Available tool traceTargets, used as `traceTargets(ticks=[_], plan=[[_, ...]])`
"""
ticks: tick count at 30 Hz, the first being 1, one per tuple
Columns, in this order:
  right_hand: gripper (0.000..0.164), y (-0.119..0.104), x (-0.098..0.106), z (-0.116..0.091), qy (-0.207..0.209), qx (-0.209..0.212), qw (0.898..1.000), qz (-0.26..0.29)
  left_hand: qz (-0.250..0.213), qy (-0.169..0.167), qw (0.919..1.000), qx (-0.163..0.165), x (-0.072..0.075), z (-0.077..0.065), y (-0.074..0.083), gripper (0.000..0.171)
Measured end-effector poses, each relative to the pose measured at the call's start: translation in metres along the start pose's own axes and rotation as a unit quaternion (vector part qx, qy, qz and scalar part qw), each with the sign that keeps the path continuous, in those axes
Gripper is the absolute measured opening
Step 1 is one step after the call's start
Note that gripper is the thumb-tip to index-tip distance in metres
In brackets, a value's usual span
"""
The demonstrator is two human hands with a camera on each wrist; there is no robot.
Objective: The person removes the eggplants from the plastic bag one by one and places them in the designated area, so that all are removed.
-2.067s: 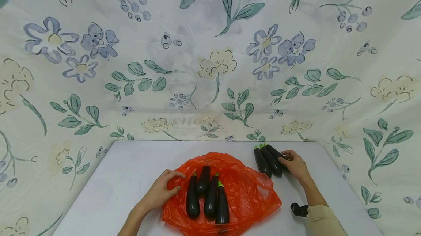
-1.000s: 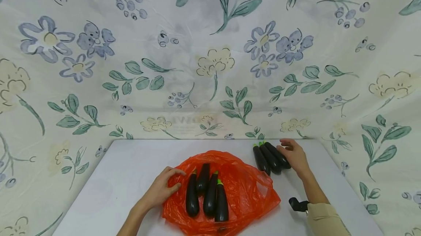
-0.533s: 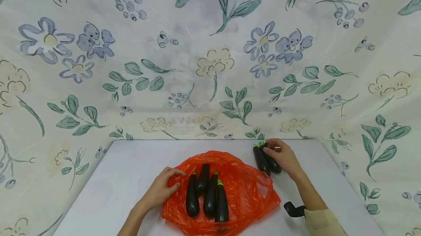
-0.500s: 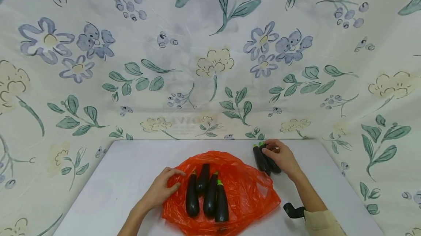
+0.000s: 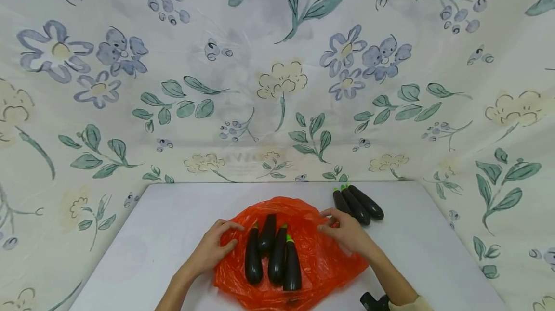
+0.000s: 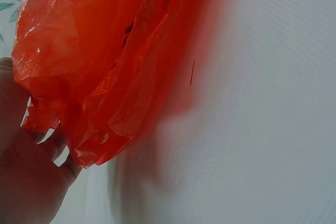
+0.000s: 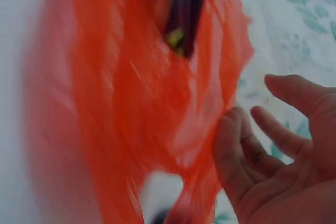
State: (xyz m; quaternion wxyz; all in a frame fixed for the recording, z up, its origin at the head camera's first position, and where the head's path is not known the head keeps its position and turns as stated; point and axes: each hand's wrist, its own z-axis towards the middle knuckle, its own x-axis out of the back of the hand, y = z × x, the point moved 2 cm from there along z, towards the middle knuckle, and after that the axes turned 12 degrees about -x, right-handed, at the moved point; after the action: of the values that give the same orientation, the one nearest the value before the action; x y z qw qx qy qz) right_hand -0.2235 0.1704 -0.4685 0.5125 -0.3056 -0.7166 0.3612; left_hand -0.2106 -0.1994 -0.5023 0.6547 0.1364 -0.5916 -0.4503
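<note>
Several dark purple eggplants (image 5: 253, 258) lie side by side in the open red plastic bag (image 5: 321, 263) on the white table. My left hand (image 5: 210, 248) holds the bag's left rim; the left wrist view shows thin film (image 6: 44, 114) gathered at its fingers. My right hand (image 5: 347, 231) is over the bag's right side, empty, with thumb and fingers apart; its fingertips are right at the film in the right wrist view. Behind it, three more eggplants (image 5: 366, 202) with green stem ends lie on the table, the left one partly hidden by that hand.
The white table (image 5: 173, 214) ends at the back against a cloth (image 5: 277, 118) printed with flowers and leaves. A black wrist-worn device (image 5: 374, 301) and a beige sleeve (image 5: 409, 304) show at the right forearm.
My right hand has left the three eggplants at the back right and moved left and nearer over the bag. Those eggplants lie where they were. My left hand stays at the bag's rim.
</note>
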Motion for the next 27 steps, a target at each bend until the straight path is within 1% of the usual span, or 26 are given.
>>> traceTargets(ticks=[5,11,16,23,27], plan=[[0.043,0.002,-0.028,-0.006,-0.056,-0.023,0.998,-0.004,0.001,-0.001,1.0000,0.000,-0.001,0.000,0.000,0.034],[0.043,0.000,-0.050,-0.013,-0.084,-0.063,0.994,-0.028,-0.002,0.000,1.0000,0.001,0.000,0.000,0.000,0.032],[0.048,-0.005,-0.064,-0.017,-0.116,-0.074,0.990,-0.027,-0.002,0.002,1.0000,0.002,0.000,0.000,0.001,0.033],[0.051,-0.004,-0.073,-0.017,-0.130,-0.087,0.988,-0.005,-0.004,-0.001,1.0000,0.004,-0.003,0.002,0.002,0.034],[0.055,-0.005,-0.076,-0.015,-0.125,-0.095,0.988,-0.011,-0.003,0.000,1.0000,0.003,-0.002,0.002,0.003,0.033]])
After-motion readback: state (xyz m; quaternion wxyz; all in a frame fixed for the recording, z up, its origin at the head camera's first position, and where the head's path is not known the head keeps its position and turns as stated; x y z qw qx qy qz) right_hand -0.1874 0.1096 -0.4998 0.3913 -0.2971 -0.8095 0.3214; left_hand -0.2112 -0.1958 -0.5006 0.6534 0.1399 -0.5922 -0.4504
